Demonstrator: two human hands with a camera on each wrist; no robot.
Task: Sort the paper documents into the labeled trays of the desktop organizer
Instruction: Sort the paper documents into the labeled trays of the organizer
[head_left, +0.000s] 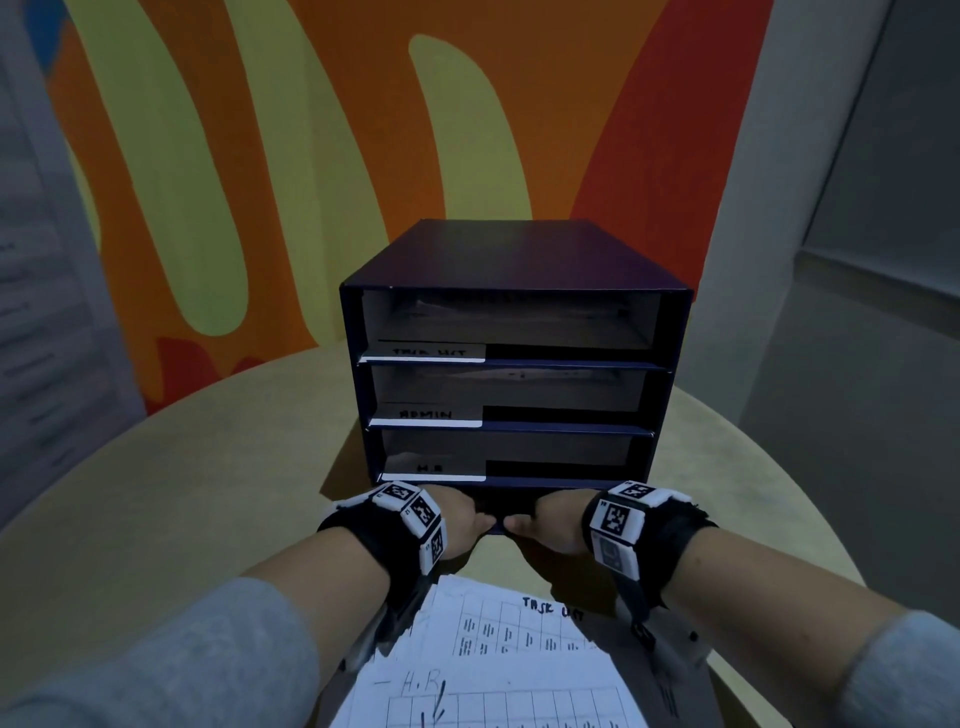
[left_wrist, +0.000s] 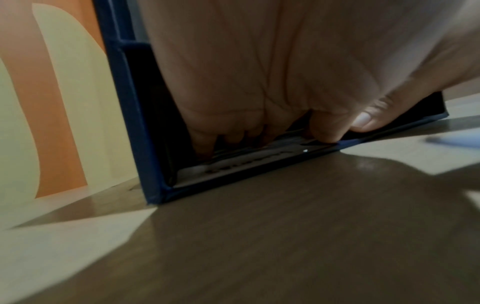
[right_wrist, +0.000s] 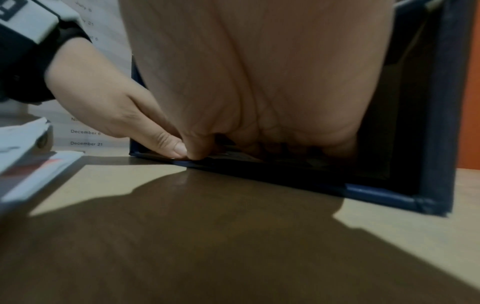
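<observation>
Head view: both hands, left hand (head_left: 460, 517) and right hand (head_left: 553, 519), reach into the bottom slot of the organizer (head_left: 514, 358) mid-desk; papers (head_left: 498, 654) wait at the near desk edge.
Left wrist view: fingers (left_wrist: 324, 131) curled, pressing a sheet (left_wrist: 233, 162) flat inside.
Right wrist view: same, thumbs touching.
Likely seating a sheet; next, withdraw and take the next paper.

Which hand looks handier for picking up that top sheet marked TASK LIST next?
Probably the right hand. Both hands are busy in the bottom slot of the organizer, so neither is free yet. But the top sheet has its clear edge nearer the right forearm, while the left hand has its forearm lying over the left edge.
</observation>
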